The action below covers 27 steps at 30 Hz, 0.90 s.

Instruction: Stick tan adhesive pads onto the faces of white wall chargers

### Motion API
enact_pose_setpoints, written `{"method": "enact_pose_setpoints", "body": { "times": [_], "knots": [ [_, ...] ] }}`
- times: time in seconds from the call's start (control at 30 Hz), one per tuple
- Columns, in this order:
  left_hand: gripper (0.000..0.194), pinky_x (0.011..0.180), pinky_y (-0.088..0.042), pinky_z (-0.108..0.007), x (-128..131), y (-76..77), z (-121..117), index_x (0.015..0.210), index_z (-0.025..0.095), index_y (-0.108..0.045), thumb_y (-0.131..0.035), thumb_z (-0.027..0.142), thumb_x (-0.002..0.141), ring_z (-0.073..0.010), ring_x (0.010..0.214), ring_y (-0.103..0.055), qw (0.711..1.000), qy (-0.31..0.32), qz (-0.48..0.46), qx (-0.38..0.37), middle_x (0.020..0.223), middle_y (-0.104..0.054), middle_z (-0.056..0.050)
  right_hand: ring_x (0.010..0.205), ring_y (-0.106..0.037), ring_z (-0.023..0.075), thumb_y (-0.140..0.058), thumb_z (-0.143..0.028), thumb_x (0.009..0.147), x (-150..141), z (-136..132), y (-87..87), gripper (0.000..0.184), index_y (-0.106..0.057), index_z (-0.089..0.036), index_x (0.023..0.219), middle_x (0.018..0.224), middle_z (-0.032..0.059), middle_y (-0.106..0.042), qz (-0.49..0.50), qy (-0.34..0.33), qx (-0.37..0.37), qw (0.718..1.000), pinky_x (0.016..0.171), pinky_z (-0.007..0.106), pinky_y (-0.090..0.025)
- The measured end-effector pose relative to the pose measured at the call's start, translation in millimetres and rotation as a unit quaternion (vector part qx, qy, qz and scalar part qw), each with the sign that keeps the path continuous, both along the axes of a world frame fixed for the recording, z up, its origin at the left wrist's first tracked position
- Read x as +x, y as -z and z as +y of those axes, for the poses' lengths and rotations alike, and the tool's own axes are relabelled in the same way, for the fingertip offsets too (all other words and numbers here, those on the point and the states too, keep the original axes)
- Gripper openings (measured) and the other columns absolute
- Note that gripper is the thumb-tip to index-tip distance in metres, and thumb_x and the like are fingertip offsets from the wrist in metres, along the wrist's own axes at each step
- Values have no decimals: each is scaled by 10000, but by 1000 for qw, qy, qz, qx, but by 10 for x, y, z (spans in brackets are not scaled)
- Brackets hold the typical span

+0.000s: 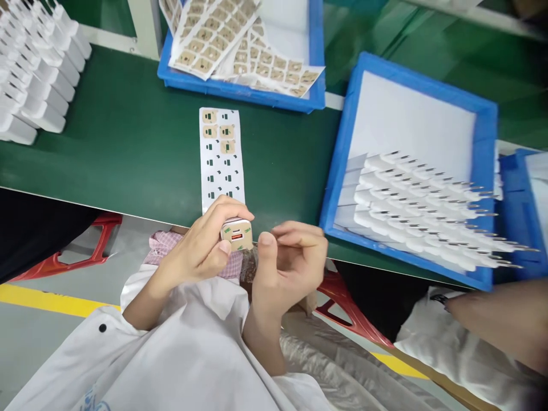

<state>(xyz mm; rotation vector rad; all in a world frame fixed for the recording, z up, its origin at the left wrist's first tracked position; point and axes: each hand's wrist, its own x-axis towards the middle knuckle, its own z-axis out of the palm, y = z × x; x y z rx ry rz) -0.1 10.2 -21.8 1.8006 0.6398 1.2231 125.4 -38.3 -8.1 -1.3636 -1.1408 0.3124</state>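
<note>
In my left hand [194, 248] is a white charger adapter [225, 221], its port face turned up toward me. A tan adhesive sticker [244, 242] with green marks covers that face around the USB slot. My right hand [293, 262] is just right of the adapter and apart from it. Its fingers are curled, with the thumb tip close to the index fingertip; anything between them is hidden. Beyond my left hand, a white sticker sheet [218, 157] lies on the green table [141, 137]. Several tan stickers remain near its far end; elsewhere it shows cut-outs.
A blue tray [240, 91] of sticker sheets stands at the back. To the right, another blue tray [331, 188] holds rows of white adapters [411, 214] with metal pins upward. More white adapters [38, 80] stand far left. Another person's arm [500, 314] is at right.
</note>
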Motion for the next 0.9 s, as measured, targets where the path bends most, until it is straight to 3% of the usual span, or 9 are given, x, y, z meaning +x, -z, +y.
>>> {"method": "enact_pose_setpoints", "body": {
  "times": [0.13, 0.3, 0.43, 0.53, 0.63, 0.8, 0.9],
  "knots": [
    [459, 786, -480, -350, 11, 87, 0, 1280, 247, -490, -391, 599, 1001, -203, 901, -554, 995, 54, -51, -66, 1075, -551, -48, 590, -482, 99, -730, -404, 879, -26, -29, -4, 295, -503, -251, 990, 756, -68, -519, 75, -128, -110, 983, 543, 229, -404],
    [510, 731, -441, -344, 10, 171, -8, 1265, 256, -494, -414, 651, 953, -191, 813, -530, 988, 75, -98, -91, 992, -533, -25, 578, -447, 92, -643, -431, 945, -32, -65, 81, 260, -462, -248, 909, 710, -80, -461, 121, -186, -174, 959, 552, 227, -374],
    [535, 724, -457, -342, 20, 241, 6, 1253, 251, -478, -394, 688, 955, -194, 806, -555, 986, 60, -120, -102, 1004, -554, -31, 565, -416, 97, -456, -486, 1019, 27, 11, 103, 306, -454, -237, 840, 681, -69, -454, 130, -204, -191, 951, 547, 236, -348],
    [590, 676, -463, -323, 29, 293, 24, 1246, 238, -472, -375, 736, 945, -188, 772, -579, 987, 64, -101, -104, 1010, -578, -40, 525, -338, 87, -622, -529, 894, 22, 101, 15, 390, -383, -249, 765, 619, -96, -370, 105, -190, -228, 949, 495, 228, -293],
    [585, 670, -474, -321, 44, 312, 38, 1264, 226, -464, -362, 719, 965, -182, 744, -615, 996, 45, -51, -53, 1001, -606, -45, 511, -287, 78, -757, -485, 754, -3, 163, -73, 486, -327, -259, 727, 591, -117, -320, 76, -165, -254, 950, 474, 227, -255],
    [504, 708, -496, -330, 60, 301, 51, 1286, 246, -443, -388, 651, 989, -193, 803, -645, 999, 17, -45, 14, 1047, -627, -50, 537, -314, 92, -523, -512, 937, 13, 189, -61, 423, -318, -250, 675, 586, -87, -338, 126, -205, -208, 948, 512, 242, -288],
    [509, 713, -508, -334, 54, 320, 47, 1288, 235, -454, -369, 645, 999, -195, 803, -650, 999, 5, -42, 16, 1043, -638, -54, 532, -300, 95, -476, -532, 958, 21, 185, -41, 425, -319, -251, 680, 589, -86, -315, 147, -212, -213, 942, 511, 247, -287]
  ]
}}
